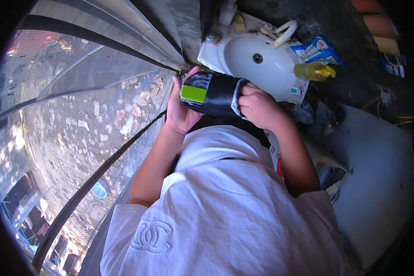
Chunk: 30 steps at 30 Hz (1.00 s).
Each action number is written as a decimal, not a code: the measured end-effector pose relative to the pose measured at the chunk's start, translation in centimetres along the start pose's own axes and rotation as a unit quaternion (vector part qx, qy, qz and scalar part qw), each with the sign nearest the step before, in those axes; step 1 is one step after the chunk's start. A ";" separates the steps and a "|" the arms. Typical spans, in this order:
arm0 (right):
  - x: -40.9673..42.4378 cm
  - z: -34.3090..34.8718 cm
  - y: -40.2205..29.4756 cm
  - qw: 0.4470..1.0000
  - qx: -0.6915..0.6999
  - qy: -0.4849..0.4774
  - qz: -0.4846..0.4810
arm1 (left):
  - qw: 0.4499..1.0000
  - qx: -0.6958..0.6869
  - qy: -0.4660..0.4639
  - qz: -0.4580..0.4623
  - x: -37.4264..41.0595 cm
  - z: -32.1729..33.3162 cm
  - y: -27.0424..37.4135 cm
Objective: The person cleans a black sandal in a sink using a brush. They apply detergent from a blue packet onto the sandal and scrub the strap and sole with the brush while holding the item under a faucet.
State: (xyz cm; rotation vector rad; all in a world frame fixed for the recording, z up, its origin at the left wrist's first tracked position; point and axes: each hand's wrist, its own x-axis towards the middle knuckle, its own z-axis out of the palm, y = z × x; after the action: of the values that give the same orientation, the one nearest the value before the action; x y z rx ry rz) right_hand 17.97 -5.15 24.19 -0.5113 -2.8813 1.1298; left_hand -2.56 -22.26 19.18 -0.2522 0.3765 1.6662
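Note:
Between my hands is a black shoe or slipper (222, 92) with a whitish fuzzy lining at its opening. My left hand (183, 107) supports its far end, palm against it and fingers spread around it. A bright green scrubbing brush or block (193, 94) lies against that end, beside a patch of white suds or scuffing. My right hand (257, 103) is at the lined opening, its fingers partly inside and hidden. Whether they grip the lining cannot be seen. Both hands are just in front of a white washbasin (234, 65).
A curved tap (285, 33) stands at the basin's back. On its right side lie a yellow pump bottle (310, 71) and a blue packet (319, 51). A mesh screen (89, 120) runs along the left; a pale blue surface (372, 165) is at the right.

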 end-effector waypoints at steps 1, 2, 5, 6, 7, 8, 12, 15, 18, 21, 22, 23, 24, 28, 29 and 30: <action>-0.1 -0.3 0.0 1.000 0.003 -0.019 0.010 | 1.000 0.003 0.001 -0.002 0.2 0.2 -0.2; -0.1 -0.4 -0.1 1.000 -0.013 0.001 0.016 | 1.000 0.001 -0.008 -0.011 0.1 0.5 -0.6; -0.3 0.3 -0.5 0.997 -0.052 0.058 -0.015 | 0.999 -0.011 -0.029 -0.020 0.5 -0.2 -0.5; -0.4 -0.6 -1.1 0.998 -0.012 -0.007 0.058 | 1.000 0.004 -0.008 -0.009 0.5 -0.1 -0.3; -0.5 -1.4 -1.3 0.999 0.016 0.002 0.049 | 1.000 -0.009 -0.004 -0.002 0.4 -0.2 -0.2; -0.8 -2.1 -1.3 0.998 0.044 0.011 0.041 | 1.000 -0.023 0.000 0.006 0.4 -0.3 -0.2; -0.5 -2.1 -1.3 0.999 -0.015 -0.020 0.048 | 0.999 -0.030 -0.015 0.000 0.8 -0.2 -0.6; -0.7 -2.3 -1.3 0.998 -0.012 -0.035 0.048 | 1.000 0.013 0.008 0.017 0.7 -0.1 -0.6; -1.4 -2.2 -0.4 0.989 0.121 0.012 0.083 | 0.999 0.027 0.026 0.033 0.7 0.3 -0.3; -0.7 -1.1 -0.9 0.997 -0.059 -0.029 0.048 | 1.000 -0.027 -0.013 -0.004 1.2 -0.9 -0.9; -0.6 -0.9 -0.5 0.999 -0.033 -0.001 0.016 | 1.000 -0.002 -0.006 0.005 1.1 -0.7 -0.9; -0.9 -1.0 -0.3 0.999 0.019 0.020 0.032 | 1.000 0.001 0.018 0.017 1.0 -0.5 -0.9; -1.2 -1.2 -0.2 0.995 0.072 0.040 0.047 | 0.999 0.005 0.042 0.029 0.9 -0.1 -0.8; -1.1 -1.1 -0.5 0.998 0.035 0.018 0.049 | 1.000 -0.008 0.012 0.008 1.2 -1.0 -0.7; -1.0 -0.9 -0.6 0.999 -0.013 -0.001 0.033 | 1.000 -0.018 -0.017 -0.011 1.3 -1.6 -0.6; -1.1 -0.9 -0.1 1.000 0.022 0.001 0.021 | 1.000 0.015 0.004 -0.003 1.4 -1.0 -0.3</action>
State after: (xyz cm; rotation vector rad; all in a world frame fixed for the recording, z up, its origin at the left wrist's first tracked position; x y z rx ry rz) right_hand 19.08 -5.01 25.04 -0.5726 -2.8487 1.1946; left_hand -2.50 -21.33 17.69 -0.2389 0.4057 1.6523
